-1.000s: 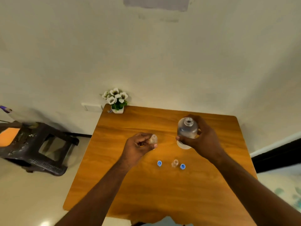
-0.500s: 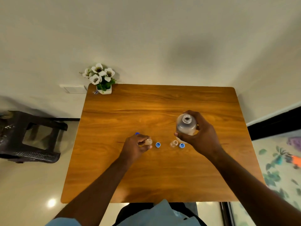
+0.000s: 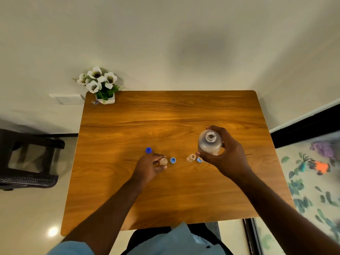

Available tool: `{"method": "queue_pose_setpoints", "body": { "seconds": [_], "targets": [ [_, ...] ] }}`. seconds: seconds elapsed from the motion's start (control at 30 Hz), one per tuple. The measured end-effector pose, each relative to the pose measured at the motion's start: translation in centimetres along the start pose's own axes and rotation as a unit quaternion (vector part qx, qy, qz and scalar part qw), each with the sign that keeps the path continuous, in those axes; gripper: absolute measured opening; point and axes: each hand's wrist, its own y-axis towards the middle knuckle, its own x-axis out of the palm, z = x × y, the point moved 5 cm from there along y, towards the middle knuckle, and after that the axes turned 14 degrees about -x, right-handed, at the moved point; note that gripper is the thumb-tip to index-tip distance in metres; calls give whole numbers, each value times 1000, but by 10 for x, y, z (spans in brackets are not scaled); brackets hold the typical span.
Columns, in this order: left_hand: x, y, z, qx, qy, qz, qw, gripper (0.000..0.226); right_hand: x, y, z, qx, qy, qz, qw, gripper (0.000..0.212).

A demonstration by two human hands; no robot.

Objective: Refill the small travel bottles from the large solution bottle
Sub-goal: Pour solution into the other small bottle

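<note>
Both grips stay clamped, right hand [image 3: 228, 159] on big bottle [image 3: 210, 145], left hand [image 3: 150, 167] on vial [image 3: 163, 161], now lowered to table [image 3: 165, 116]; pouring judged next.

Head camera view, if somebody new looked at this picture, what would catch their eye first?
Probably the large clear bottle, uncapped, gripped in the right hand over the right side of the wooden table. Next, the left hand, whose fingers hold a small travel bottle near the table's middle, with a second small bottle and blue caps nearby. A pot of white flowers stands at the far left corner.
</note>
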Motion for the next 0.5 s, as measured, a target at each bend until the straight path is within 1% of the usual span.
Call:
{"method": "queue_pose_setpoints", "body": {
  "seconds": [0.27, 0.5],
  "targets": [
    [5, 1, -9, -15, 27, 5, 1000, 46, -4, -5, 5, -3, -3, -1, 1000, 75],
    [6, 2, -10, -40, 27, 6, 999, 48, -7, -8, 8, -9, 2, -8, 1000, 77]
  ]
}}
